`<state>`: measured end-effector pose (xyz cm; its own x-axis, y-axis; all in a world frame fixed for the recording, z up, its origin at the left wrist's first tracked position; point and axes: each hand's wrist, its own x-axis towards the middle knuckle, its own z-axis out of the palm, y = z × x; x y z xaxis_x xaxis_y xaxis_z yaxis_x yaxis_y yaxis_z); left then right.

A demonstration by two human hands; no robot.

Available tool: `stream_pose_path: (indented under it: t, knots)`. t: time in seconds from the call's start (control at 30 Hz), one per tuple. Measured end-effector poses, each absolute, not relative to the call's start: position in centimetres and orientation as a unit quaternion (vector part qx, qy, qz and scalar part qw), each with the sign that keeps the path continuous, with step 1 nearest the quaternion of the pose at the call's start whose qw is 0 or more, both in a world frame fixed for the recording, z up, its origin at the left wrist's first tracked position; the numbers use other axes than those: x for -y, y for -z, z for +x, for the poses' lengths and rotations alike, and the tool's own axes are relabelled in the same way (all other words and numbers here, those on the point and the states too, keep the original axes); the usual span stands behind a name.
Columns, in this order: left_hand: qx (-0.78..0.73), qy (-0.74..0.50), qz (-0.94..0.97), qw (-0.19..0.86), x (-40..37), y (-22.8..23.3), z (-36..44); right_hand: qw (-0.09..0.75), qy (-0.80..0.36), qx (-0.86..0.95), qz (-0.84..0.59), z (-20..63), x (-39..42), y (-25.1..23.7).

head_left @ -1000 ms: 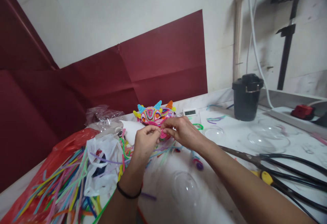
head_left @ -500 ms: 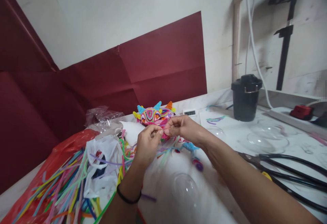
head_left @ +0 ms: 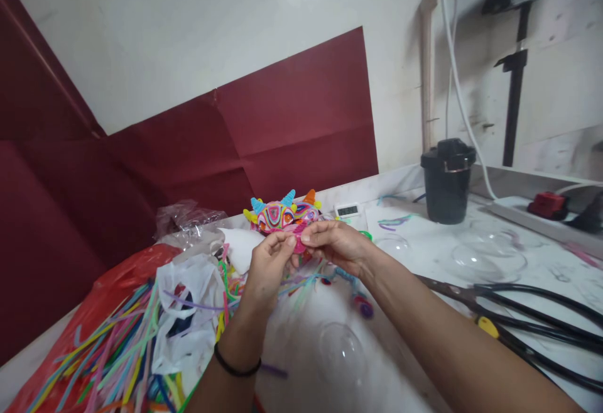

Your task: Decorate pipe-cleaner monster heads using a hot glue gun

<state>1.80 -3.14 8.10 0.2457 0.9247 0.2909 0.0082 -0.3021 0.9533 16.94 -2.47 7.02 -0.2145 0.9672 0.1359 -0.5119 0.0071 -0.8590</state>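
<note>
A small flat piece of bright pink pipe cleaner sits between my fingertips. My left hand pinches its left side, thumb against the fingers. From the right, my right hand grips the same piece with thumb and forefinger. Just behind my hands stand colourful horned animal heads of pipe cleaner; the nearer head has blue horns and orange eyes, and an orange horn rises from the one beside it. My hands partly hide their lower parts.
Many loose pipe cleaners lie at left on a red plastic bag, beside a white bag. Large black-handled scissors are at right. Clear plastic domes, a black bin and a power strip are around.
The pink piece has turned to show a broader face between my fingers, where a thin strand showed before. My fingertips have shifted slightly, and the camera view has moved a little.
</note>
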Motion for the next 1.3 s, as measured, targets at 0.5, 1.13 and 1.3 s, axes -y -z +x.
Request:
stream_pose_path:
  t: [0.5, 1.13, 1.3]
  knots:
    - [-0.379, -0.541, 0.631, 0.407, 3.2, -7.8, 2.2, 0.565, -0.651, 0.422, -0.282, 16.9, 2.8, -7.5]
    - [-0.436, -0.549, 0.675, 0.228, 3.3, -7.7, 2.0, 0.580, -0.106, 0.695, -0.411, 16.2, 4.2, -8.4]
    - [-0.435, -0.557, 0.670, 0.227, 3.4, -7.8, 2.1, 0.588, -0.102, 0.684, -0.419, 15.9, 4.0, -8.1]
